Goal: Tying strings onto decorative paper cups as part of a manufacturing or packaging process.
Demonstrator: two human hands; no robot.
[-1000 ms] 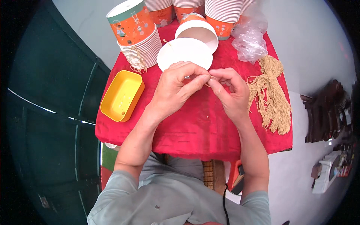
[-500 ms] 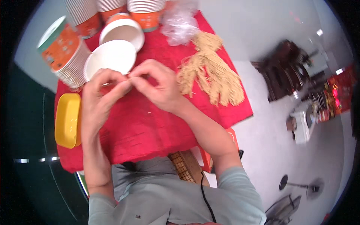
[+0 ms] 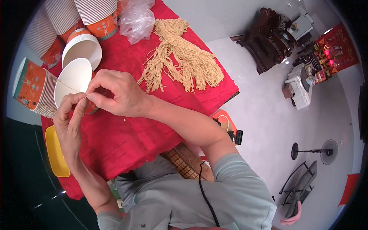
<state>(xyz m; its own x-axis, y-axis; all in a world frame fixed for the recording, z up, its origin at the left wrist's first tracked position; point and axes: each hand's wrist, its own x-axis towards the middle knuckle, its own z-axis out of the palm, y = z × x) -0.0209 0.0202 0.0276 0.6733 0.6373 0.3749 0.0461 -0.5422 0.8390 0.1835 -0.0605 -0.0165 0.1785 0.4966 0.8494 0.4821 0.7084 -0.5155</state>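
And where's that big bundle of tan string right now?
In the head view, the string bundle lies at upper centre on the red tablecloth, to the right of the person's right hand, with the clear plastic bag at its upper left.

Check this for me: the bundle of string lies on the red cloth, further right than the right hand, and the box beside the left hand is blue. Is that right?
Not quite: the box beside the left hand is yellow, not blue, as the head view shows. The bundle of string does lie on the red cloth, further right than the right hand.
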